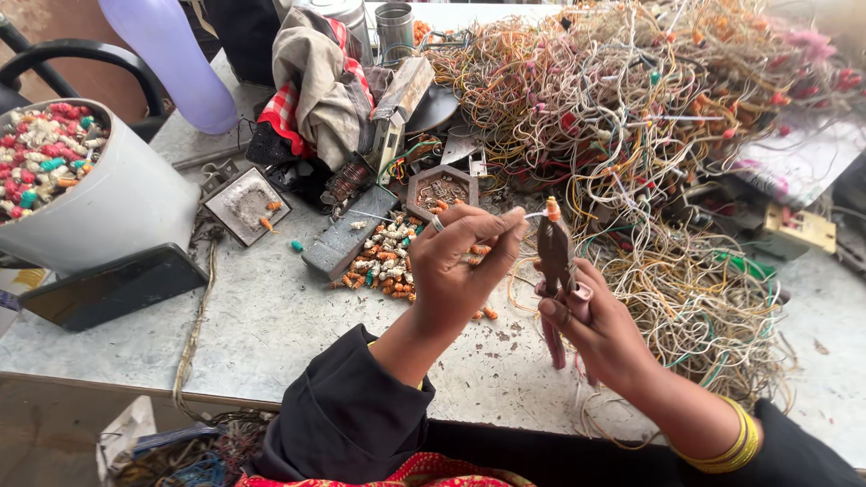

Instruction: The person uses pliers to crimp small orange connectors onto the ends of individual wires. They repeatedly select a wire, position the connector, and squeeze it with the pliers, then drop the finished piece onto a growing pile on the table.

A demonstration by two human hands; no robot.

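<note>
My right hand grips a pair of rusty pliers with pink handles, jaws pointing up. The jaws clamp a small orange connector on the end of a thin white wire. My left hand pinches that wire just left of the pliers, a ring on one finger. Both hands hover above the grey worktable. Under the left hand lies a small heap of cut orange and white connectors.
A huge tangle of thin wires covers the right half of the table. A white bucket full of coloured connectors stands at the left. A dark metal block, a hexagonal tray, a square tray and crumpled cloth lie behind.
</note>
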